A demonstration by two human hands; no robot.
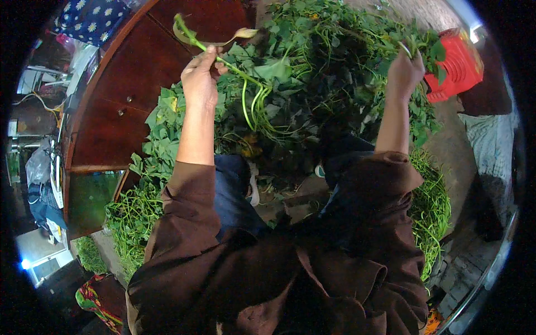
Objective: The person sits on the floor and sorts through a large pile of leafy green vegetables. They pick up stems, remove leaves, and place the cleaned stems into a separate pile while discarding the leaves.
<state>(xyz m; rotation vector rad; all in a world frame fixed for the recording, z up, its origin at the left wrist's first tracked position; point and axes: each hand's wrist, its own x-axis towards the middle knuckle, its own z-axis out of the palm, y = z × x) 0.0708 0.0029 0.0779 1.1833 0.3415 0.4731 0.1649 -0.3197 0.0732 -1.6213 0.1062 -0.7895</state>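
My left hand point(200, 77) grips a thick green vine stem point(240, 73) between thumb and fingers. Thin leaf stalks trail from the stem's lower right end, and a wilted yellowish leaf point(245, 33) hangs near its upper end. Over on the right, my right hand point(405, 74), slightly blurred, is closed around a small bunch of green leaves and stalks point(412, 46). Below and between both hands spreads a large heap of leafy vines point(289, 35), partly in deep shadow. My knees and shoes stand at the heap's near side.
A dark red wooden cabinet point(121, 79) borders the heap on the left. At the upper right sits a red plastic stool or crate point(458, 69). Stripped green stalks point(431, 205) lie beside my right arm, with more stalks point(134, 215) at lower left. A pale sack point(490, 142) stands far right.
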